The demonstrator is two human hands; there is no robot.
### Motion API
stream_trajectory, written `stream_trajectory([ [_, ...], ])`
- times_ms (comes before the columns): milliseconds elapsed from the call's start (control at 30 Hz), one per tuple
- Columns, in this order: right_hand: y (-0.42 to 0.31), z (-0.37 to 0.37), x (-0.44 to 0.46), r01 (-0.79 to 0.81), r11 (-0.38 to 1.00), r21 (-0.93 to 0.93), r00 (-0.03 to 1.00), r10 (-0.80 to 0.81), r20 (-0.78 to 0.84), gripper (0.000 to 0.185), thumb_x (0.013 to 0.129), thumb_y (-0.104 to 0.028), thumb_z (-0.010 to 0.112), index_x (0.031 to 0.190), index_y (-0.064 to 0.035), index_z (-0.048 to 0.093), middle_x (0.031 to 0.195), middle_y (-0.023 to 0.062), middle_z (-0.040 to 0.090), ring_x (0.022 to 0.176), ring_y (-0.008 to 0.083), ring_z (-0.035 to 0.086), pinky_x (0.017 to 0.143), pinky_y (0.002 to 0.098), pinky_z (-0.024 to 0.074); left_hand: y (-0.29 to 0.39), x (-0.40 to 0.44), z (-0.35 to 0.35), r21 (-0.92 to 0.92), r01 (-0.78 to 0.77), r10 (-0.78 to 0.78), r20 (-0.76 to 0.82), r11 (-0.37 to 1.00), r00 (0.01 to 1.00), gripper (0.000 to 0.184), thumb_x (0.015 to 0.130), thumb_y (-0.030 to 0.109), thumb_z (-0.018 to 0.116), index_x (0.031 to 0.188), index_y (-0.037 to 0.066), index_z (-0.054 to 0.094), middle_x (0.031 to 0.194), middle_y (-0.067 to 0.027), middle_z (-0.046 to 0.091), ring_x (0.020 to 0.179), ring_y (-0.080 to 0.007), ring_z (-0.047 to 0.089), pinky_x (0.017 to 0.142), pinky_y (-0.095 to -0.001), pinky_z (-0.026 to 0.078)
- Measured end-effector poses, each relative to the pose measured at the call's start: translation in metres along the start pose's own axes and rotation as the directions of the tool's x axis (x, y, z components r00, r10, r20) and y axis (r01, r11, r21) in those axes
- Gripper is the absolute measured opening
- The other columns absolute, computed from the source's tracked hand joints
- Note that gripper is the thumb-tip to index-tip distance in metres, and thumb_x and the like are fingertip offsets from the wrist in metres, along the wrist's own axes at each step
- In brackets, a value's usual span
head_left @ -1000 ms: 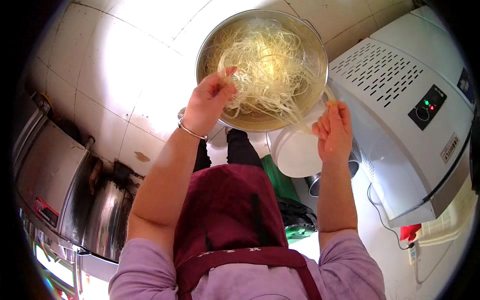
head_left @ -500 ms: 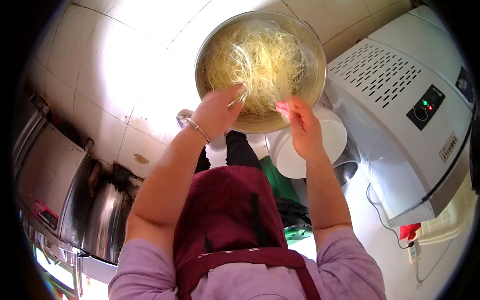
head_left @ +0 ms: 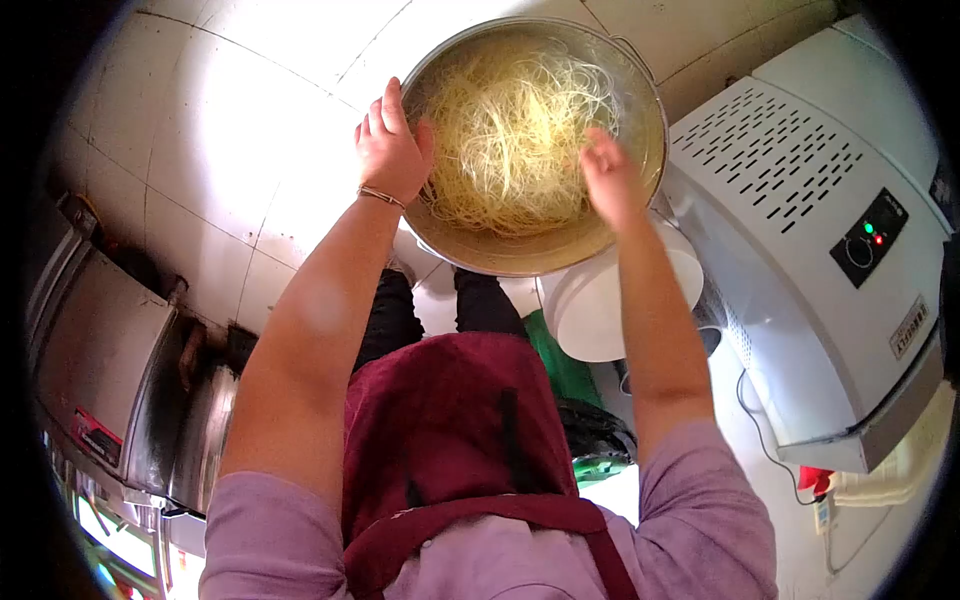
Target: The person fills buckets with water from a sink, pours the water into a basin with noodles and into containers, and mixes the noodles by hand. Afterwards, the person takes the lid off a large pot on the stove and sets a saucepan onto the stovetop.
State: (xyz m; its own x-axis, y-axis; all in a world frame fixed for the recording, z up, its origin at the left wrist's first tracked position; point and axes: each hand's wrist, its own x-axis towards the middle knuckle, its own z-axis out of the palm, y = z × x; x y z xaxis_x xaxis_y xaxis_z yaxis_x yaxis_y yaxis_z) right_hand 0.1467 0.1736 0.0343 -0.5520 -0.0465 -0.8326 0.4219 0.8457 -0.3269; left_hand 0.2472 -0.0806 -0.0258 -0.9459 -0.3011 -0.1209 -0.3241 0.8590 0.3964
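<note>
A wide metal basin (head_left: pixel 560 246) is seen in front of the apron (head_left: pixel 455 420), above the tiled floor (head_left: pixel 210 130). A large tangle of thin, pale-yellow noodle-like strands (head_left: pixel 515 150) is held in it, heaped over most of the bottom; bare metal is left showing along the near side. A wire handle (head_left: pixel 632 52) is attached at the far right of the rim.

The left hand (head_left: pixel 393 155) is placed at the left rim, its fingers reaching over the outside and its thumb set apart from them on the strand side; whether the rim is being gripped cannot be told. The right hand (head_left: pixel 610 180) is held over the right part of the basin, at the edge of the tangle. It is blurred, with the fingers loosely bent, and whether any strands are pinched cannot be told.

Just below the basin's right side, a round white container (head_left: pixel 585 315) is partly covered by the right forearm; its contents cannot be made out. Below that, a black plastic bag (head_left: pixel 595 428) is seen beside green material (head_left: pixel 565 365).

A second ago, strands were being drawn past the right rim by the right hand, while others were handled by the left. Half a second ago, both hands were at the near side of the tangle; now they are spread wider — left to the rim, right farther in.
</note>
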Motion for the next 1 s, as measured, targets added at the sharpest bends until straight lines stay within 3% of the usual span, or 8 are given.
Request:
stream_trajectory([
  [67,0.005,-0.005,0.049,0.217,0.933,-0.285,0.914,-0.297,-0.277,0.060,0.087,-0.040,0.055,0.137,-0.0137,0.035,0.136,0.0137,0.043,0.123,0.0277,0.044,0.103,0.0385,0.0346,-0.002,0.003,0.003,-0.015,-0.037,0.035,-0.094,0.999,0.995,0.061,0.083,0.020,0.054,0.133,0.000,0.028,0.106,-0.0187,0.051,0.091,-0.0335,0.055,0.083,-0.0457,0.044],
  [100,0.005,-0.010,0.077,0.268,0.941,-0.208,0.911,-0.317,-0.264,0.064,0.086,-0.040,0.056,0.139,-0.0124,0.032,0.140,0.0136,0.038,0.128,0.0282,0.037,0.105,0.0392,0.0314,-0.002,0.004,0.002,-0.007,-0.036,0.035,-0.098,0.999,0.995,0.061,0.083,0.020,0.054,0.133,0.000,0.028,0.106,-0.0187,0.051,0.091,-0.0335,0.055,0.083,-0.0457,0.044],
  [200,0.001,0.002,0.154,0.222,0.975,-0.018,0.972,-0.222,-0.080,0.070,0.086,-0.045,0.055,0.139,-0.0081,0.030,0.141,0.0137,0.035,0.130,0.0285,0.035,0.106,0.0405,0.0299,0.001,0.005,-0.003,0.003,-0.034,0.035,-0.069,0.999,0.997,0.058,0.081,0.015,0.056,0.131,-0.001,0.031,0.104,-0.0184,0.052,0.089,-0.0329,0.056,0.081,-0.0435,0.045],
  [267,-0.017,0.017,0.174,-0.039,0.985,-0.167,0.999,0.044,0.026,0.067,0.090,-0.047,0.045,0.140,-0.0055,0.028,0.143,0.0133,0.032,0.132,0.0272,0.031,0.108,0.0400,0.0254,0.006,0.007,-0.011,-0.033,0.003,-0.004,-0.017,0.999,1.000,0.057,0.083,0.016,0.054,0.131,-0.003,0.030,0.106,-0.0198,0.051,0.093,-0.0332,0.055,0.081,-0.0431,0.045],
  [367,0.003,0.028,0.231,-0.075,0.954,-0.290,0.957,0.151,0.249,0.067,0.092,-0.050,0.036,0.140,-0.0048,0.027,0.145,0.0130,0.028,0.134,0.0250,0.027,0.111,0.0392,0.0204,0.004,0.006,-0.008,-0.058,-0.003,0.003,-0.012,0.998,1.000,0.056,0.084,0.014,0.054,0.131,-0.005,0.029,0.105,-0.0216,0.051,0.093,-0.0341,0.055,0.079,-0.0416,0.047],
  [567,0.022,0.052,0.301,-0.051,0.969,-0.240,0.954,0.118,0.276,0.065,0.091,-0.048,0.041,0.139,-0.0050,0.030,0.144,0.0132,0.030,0.132,0.0244,0.030,0.109,0.0383,0.0230,-0.003,0.008,-0.013,-0.169,-0.032,0.034,0.006,0.985,0.999,0.058,0.083,0.011,0.056,0.130,-0.006,0.028,0.102,-0.0224,0.051,0.086,-0.0340,0.057,0.072,-0.0399,0.049],
  [900,-0.009,0.082,0.174,0.137,0.974,0.181,0.736,-0.223,0.639,0.063,0.089,-0.043,0.047,0.137,-0.0053,0.035,0.141,0.0135,0.033,0.128,0.0234,0.035,0.106,0.0368,0.0272,0.005,0.007,-0.009,-0.054,-0.028,0.027,-0.028,0.998,0.999,0.060,0.082,0.015,0.057,0.131,-0.003,0.027,0.105,-0.0234,0.050,0.088,-0.0371,0.057,0.074,-0.0418,0.051],
  [1000,-0.018,0.093,0.111,0.156,0.985,0.076,0.638,-0.160,0.754,0.061,0.082,-0.033,0.062,0.132,-0.0047,0.041,0.126,0.0148,0.051,0.110,0.0245,0.054,0.095,0.0361,0.0416,0.003,0.005,-0.006,-0.100,0.007,-0.007,0.003,0.995,1.000,0.063,0.080,0.017,0.058,0.131,-0.003,0.027,0.112,-0.0227,0.048,0.095,-0.0366,0.053,0.081,-0.0443,0.046],
])
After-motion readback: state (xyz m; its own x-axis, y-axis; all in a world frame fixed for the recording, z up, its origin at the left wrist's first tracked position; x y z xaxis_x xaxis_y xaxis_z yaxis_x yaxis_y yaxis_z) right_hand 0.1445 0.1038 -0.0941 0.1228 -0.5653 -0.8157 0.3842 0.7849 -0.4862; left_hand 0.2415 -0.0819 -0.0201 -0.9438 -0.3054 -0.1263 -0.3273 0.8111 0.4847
